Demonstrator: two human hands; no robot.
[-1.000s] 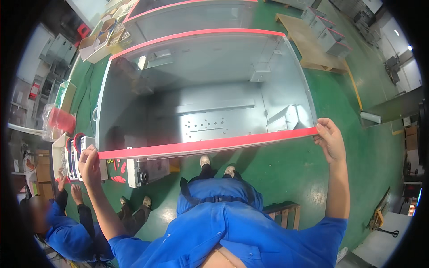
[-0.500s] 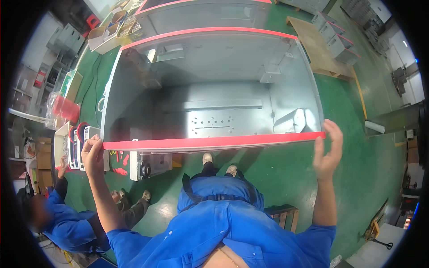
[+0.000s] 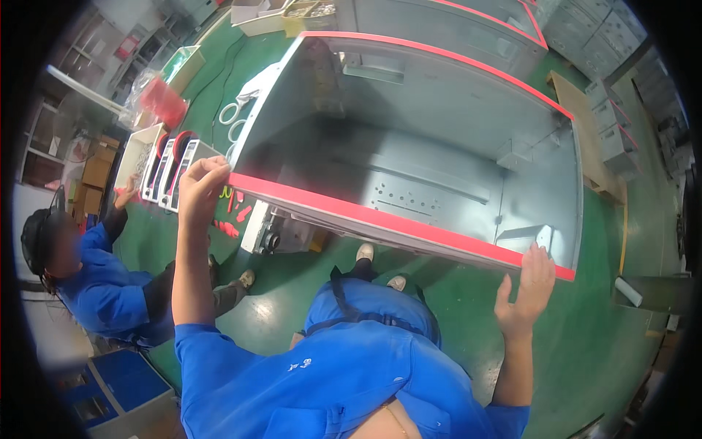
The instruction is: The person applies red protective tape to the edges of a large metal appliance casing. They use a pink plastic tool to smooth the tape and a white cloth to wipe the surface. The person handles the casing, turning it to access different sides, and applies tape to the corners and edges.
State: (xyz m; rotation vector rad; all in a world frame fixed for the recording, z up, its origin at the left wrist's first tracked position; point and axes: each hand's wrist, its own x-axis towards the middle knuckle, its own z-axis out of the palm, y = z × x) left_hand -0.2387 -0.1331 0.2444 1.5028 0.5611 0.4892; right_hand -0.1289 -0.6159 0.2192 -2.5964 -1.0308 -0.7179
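A large open grey metal cabinet lies before me with its hollow inside facing up. Red strips line its rim, and the near red strip slopes down toward the right. At the near left corner my left hand is closed, thumb and fingers pinching the end of that strip. My right hand is open, with its fingers laid together on the strip near its right end and the thumb held apart. Slots and small holes show in the cabinet's inner panel.
Left, a co-worker in blue reaches toward a parts bin. Beside the bin stand white machines with red reels. Another cabinet stands behind mine. A wooden pallet lies at the right on the green floor.
The view has turned, so the cabinet now sits tilted and farther right. My right hand has moved from the right corner onto the strip, fingers flatter. My left hand still pinches the left corner.
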